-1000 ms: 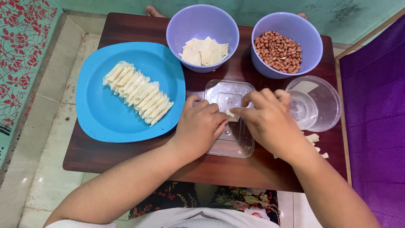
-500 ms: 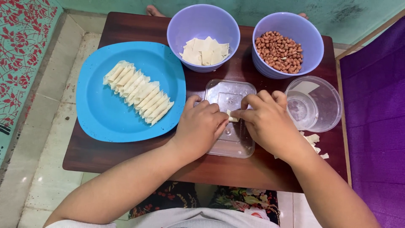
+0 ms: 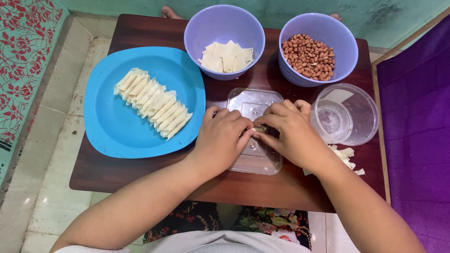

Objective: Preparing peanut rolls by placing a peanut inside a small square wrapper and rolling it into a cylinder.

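Note:
My left hand (image 3: 220, 138) and my right hand (image 3: 291, 133) meet fingertip to fingertip over a clear plastic lid (image 3: 255, 104) lying flat on the dark wooden table (image 3: 140, 173). Between the fingertips they pinch a small pale wrapper piece (image 3: 258, 129), mostly hidden by the fingers. Left of my hands a blue plate (image 3: 112, 126) carries a slanted row of several rolled pale wrappers (image 3: 152, 103). A purple bowl (image 3: 224, 23) behind holds flat wrapper squares (image 3: 226, 57). A second purple bowl (image 3: 328, 28) holds peanuts (image 3: 309, 54).
A clear round container (image 3: 356, 115) with a smaller clear cup inside stands right of my right hand. Wrapper scraps (image 3: 347, 157) lie by the table's right front. A purple cloth (image 3: 417, 126) borders the right side, tiled floor the left. Someone's toes show past the table's far edge.
My two hands have drawn closer together over the clear lid, and the fingers now cover more of the wrapper piece. Everything else stays put.

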